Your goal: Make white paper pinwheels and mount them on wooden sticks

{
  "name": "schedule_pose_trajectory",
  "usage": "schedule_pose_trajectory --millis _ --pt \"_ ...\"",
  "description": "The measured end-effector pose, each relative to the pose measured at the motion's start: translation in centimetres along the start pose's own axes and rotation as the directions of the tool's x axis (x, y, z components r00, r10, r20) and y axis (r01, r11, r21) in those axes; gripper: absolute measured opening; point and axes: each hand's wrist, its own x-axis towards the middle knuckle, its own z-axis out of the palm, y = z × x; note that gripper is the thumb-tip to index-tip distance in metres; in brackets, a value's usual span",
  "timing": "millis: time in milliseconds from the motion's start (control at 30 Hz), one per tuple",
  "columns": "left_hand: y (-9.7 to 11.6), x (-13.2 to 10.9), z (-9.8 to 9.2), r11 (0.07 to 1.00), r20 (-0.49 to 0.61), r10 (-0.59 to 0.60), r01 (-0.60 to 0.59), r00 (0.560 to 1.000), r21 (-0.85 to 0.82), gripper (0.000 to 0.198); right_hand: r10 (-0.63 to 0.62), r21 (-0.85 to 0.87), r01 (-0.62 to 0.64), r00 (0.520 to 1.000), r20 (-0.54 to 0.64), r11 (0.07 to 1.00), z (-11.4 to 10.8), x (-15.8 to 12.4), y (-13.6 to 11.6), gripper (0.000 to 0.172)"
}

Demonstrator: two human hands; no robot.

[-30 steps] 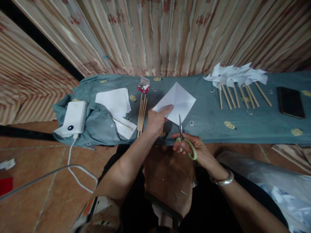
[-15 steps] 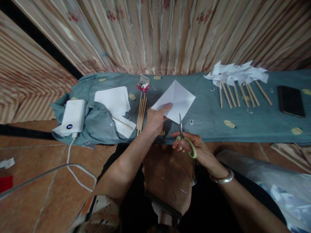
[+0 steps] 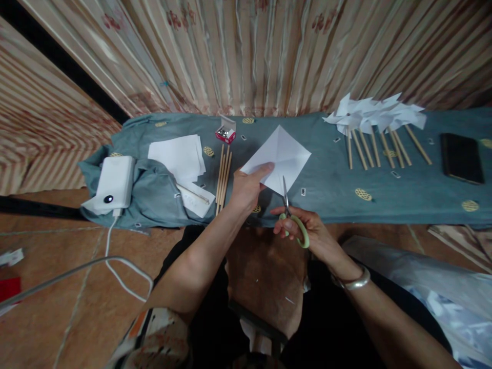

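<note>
While ppr point(image 3: 291, 155) in LH point(image 3: 248, 188), scissors point(image 3: 286, 203) RH point(image 3: 313, 229).

Grips a creased white paper square point(image 3: 288, 154) in the left hand point(image 3: 248, 189), thumb laid on top, and holds green-handled scissors point(image 3: 285, 198) in the right hand point(image 3: 307, 225), blade tip at the paper near its lowest corner. Has bare wooden sticks point(image 3: 223, 179) near the left forearm, a small open red box point(image 3: 229, 139) of shiny bits beyond them, and farther left white sheets point(image 3: 177, 156), a slip point(image 3: 196, 205) and a cabled white device point(image 3: 115, 179), all on blue-green cloth point(image 3: 326, 189). Shows white paper pinwheels point(image 3: 376, 115) on sticks at right, near a dark flat case point(image 3: 462, 158).
</note>
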Motion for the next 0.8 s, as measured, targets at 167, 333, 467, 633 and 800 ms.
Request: schedule_pose_trajectory --millis 167,333,467,633,800 --pt "0.10 -0.10 0.05 1.000 -0.003 -0.005 0.005 1.000 0.001 0.037 0.013 -0.002 -0.013 1.000 -0.003 1.000 0.11 0.07 -0.23 0.049" --pt "0.24 -0.15 0.10 1.000 -0.012 0.003 -0.003 1.000 0.003 0.034 0.030 0.015 -0.030 1.000 0.005 0.999 0.16 0.12 -0.38 0.047" --pt "0.18 -0.05 0.02 1.000 -0.018 0.004 -0.004 1.000 0.004 0.035 0.045 0.037 -0.045 0.999 0.007 0.998 0.20 0.14 -0.36 0.048" --pt "0.11 -0.02 -0.10 1.000 -0.009 0.011 -0.011 1.000 0.001 0.037 0.034 0.010 -0.034 0.999 0.010 0.999 0.23 0.15 -0.39 0.047" --pt "0.18 -0.03 -0.04 1.000 -0.031 0.009 -0.008 0.999 0.006 0.036 0.035 0.035 -0.034 0.999 -0.010 0.999 0.33 0.18 -0.36 0.046"
